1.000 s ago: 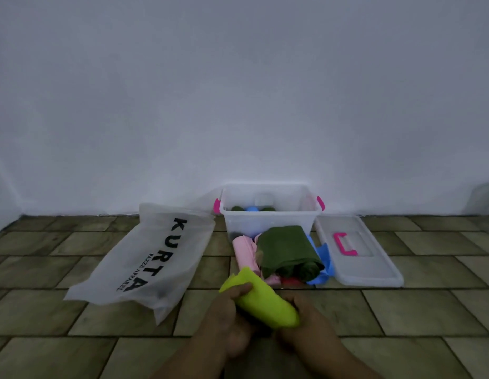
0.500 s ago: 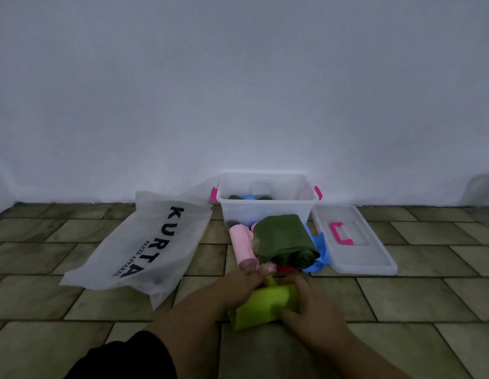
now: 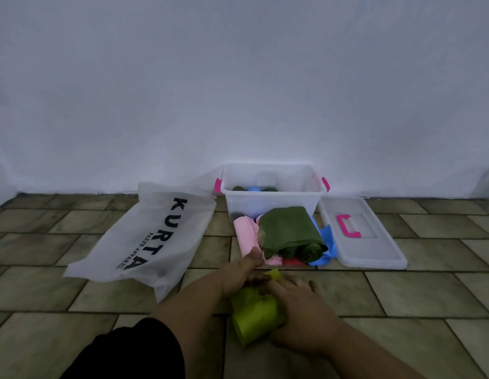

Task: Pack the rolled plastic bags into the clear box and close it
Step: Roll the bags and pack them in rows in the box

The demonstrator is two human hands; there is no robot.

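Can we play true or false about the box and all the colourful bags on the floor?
1. The lid is on the clear box. False: it lies on the floor to the right of the box.
2. The left hand and the right hand are both on the yellow-green bag. True.
3. The clear box has nothing in it. False: a blue roll and green rolls are inside.
4. The white KURTA bag lies left of the box. True.
5. A dark green bag tops the pile in front of the box. True.
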